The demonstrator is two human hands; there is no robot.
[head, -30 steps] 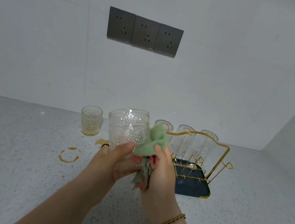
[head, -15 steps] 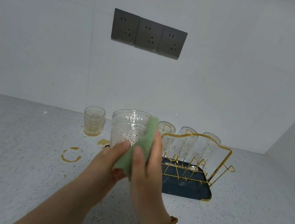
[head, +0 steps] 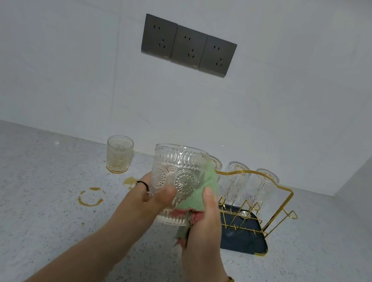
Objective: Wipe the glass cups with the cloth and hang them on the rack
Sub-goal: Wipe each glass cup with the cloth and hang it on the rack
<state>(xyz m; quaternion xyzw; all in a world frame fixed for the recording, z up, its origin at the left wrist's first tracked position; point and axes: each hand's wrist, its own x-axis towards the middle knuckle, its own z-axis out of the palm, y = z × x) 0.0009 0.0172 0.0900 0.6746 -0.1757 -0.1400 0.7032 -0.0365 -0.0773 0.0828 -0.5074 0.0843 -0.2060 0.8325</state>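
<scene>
An embossed glass cup is held upright in the air above the counter. My left hand grips its lower left side, thumb across the front. My right hand grips a green and pink cloth and presses it against the cup's right side. Behind it stands the gold wire rack on a dark blue tray, with three glasses hanging upside down on its pegs. Another glass cup stands upright on the counter at the back left.
Yellowish ring stains and a small spill mark the speckled counter to the left. Three grey wall sockets sit above. A side wall closes the right of the counter.
My right hand has drawn the cloth from the cup's front round to its right side, uncovering the front pattern. The cup stays in my left hand.
</scene>
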